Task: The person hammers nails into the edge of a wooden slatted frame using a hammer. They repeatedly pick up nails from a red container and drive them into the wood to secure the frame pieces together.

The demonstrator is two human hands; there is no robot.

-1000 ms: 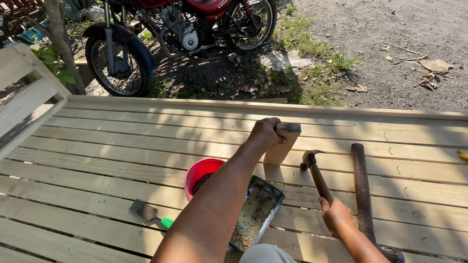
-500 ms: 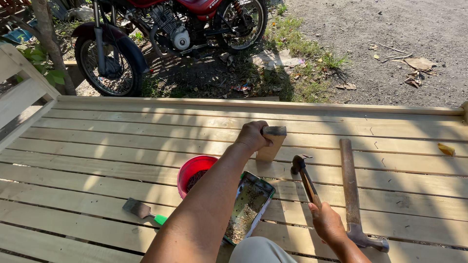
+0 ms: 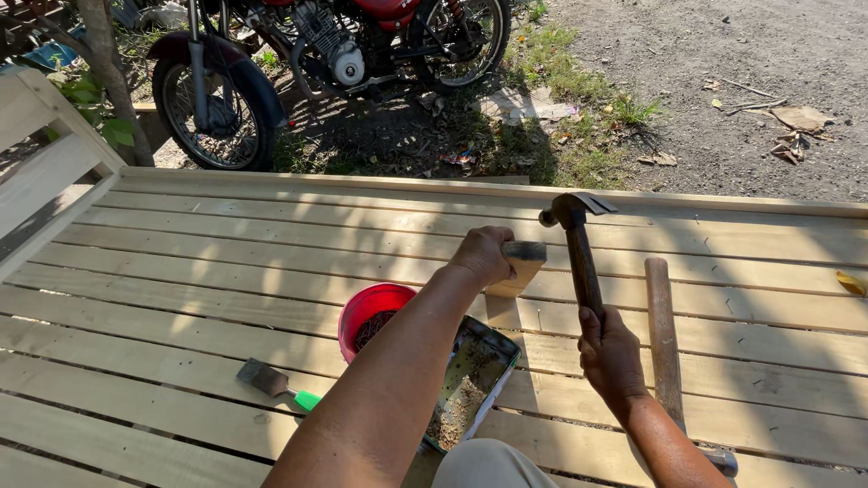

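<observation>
The right hand (image 3: 610,357) is clenched on the handle of a claw hammer (image 3: 579,244), raised head-up. Just beyond, a small wooden block (image 3: 517,268) is held upright on the slatted wooden deck (image 3: 181,262) by the left hand (image 3: 484,255). Those fingers could be struck by an off-line blow. Beside the forearm, the red bowl (image 3: 371,307) could be tipped by an elbow.

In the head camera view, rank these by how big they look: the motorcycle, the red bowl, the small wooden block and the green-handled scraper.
1. Motorcycle, largest by far, though farthest and cut off at the top.
2. Red bowl, partly hidden by the left arm.
3. and 4. Green-handled scraper and wooden block look alike in size; the left hand covers part of the block.
</observation>
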